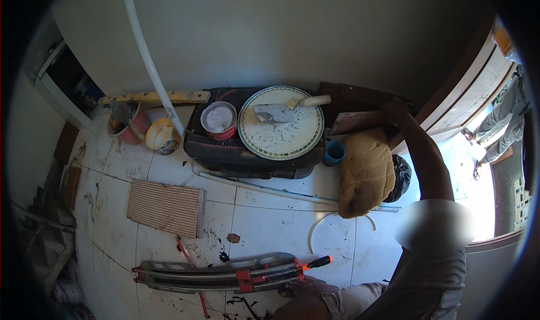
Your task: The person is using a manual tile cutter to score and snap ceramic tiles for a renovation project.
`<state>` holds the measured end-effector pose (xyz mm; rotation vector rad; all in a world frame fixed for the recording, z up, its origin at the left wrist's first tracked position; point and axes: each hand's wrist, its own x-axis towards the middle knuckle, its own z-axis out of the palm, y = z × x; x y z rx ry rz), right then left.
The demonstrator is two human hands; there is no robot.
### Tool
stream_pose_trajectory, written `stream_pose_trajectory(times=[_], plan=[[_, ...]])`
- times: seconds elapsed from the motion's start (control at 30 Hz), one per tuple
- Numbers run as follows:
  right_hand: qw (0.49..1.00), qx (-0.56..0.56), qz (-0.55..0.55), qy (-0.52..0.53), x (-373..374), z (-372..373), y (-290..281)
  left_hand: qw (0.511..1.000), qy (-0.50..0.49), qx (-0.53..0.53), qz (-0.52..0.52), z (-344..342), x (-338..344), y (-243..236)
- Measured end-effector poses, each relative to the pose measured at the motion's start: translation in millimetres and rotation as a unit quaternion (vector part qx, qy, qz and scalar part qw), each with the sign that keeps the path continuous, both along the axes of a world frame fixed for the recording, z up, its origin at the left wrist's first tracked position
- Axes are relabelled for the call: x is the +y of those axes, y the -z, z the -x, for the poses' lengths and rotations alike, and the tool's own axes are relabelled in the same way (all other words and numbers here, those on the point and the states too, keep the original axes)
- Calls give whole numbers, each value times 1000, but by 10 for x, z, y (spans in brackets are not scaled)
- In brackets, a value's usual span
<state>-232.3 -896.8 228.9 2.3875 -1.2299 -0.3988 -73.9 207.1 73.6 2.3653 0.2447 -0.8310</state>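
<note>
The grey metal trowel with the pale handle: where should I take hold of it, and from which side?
Probably best by its pale, rounded handle, coming from the right: it points that way, its end reaching past the rim of the round white disc, while the smeared blade lies left.

I can pass over the floor (270,224) between the tile cutter (216,277) and the low pipe (270,191); rightward, a curved strip (311,234), tan foam block (365,174) and co-worker's arm (426,154) obstruct me.
</note>
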Motion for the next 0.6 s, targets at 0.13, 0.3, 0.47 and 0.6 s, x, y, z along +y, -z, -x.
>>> stream_pose_trajectory(times=[0.13, 0.3, 0.47, 0.6], plan=[[995, 92, -22, -18, 290, -195, -774, 923, 317, -179, 122, 48, 112, 333], [992, 73, 15, -97, 1140, -522, -1721, 964, -167, 9, 206, 101, -388, -3], [977, 61, 73, -190, 2226, -797, -2538, 948, -155, -26, 278, -290, -732, -231], [967, 42, 58, -245, 3007, -949, -2875, 922, -177, -15, 343, -524, -966, -358]])
